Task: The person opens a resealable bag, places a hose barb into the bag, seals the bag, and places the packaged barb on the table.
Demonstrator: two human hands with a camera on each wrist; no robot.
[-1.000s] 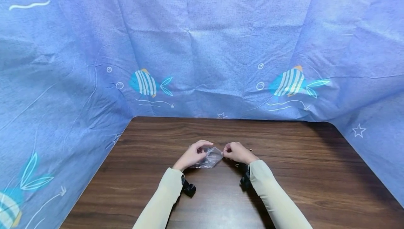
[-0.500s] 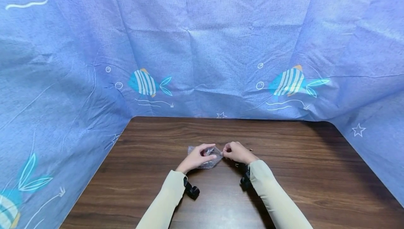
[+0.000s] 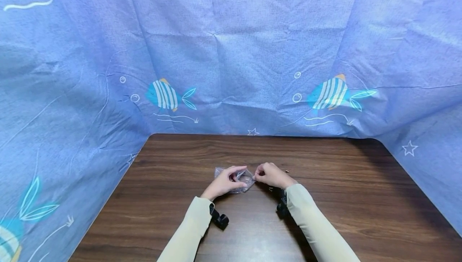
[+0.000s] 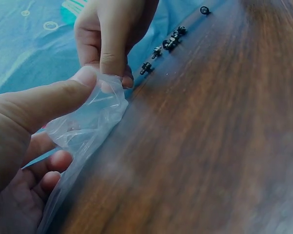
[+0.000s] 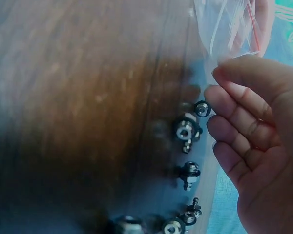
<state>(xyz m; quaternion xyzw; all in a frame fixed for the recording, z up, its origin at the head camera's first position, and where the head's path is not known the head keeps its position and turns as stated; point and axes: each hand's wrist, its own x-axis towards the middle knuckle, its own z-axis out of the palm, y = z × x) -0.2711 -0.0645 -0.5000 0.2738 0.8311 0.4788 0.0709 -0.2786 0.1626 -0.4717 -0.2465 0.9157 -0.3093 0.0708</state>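
A clear plastic zip bag (image 3: 247,180) with a thin red line near its mouth lies between the hands, just above the wooden table. My right hand (image 3: 273,175) pinches the bag's right corner between thumb and index finger; its other fingers are loosely bent in the right wrist view. My left hand (image 3: 223,183) is curved around the bag's left part, thumb and fingers spread apart with the film (image 4: 100,114) between them. In the left wrist view, its thumb touches the film near the right fingertips. Whether anything is in the bag is hard to tell.
Several small silver-and-black metal fittings (image 5: 186,129) lie on the table (image 3: 335,198) beside and below the right hand. A tiny brass-coloured piece (image 3: 287,171) shows behind the right wrist. A blue fish-patterned cloth (image 3: 231,61) hangs around the table's back and sides.
My left hand has shifted slightly right and forward along the bag, its thumb now nearer the bag's mouth, which looks wider. The right hand has stayed at the corner.
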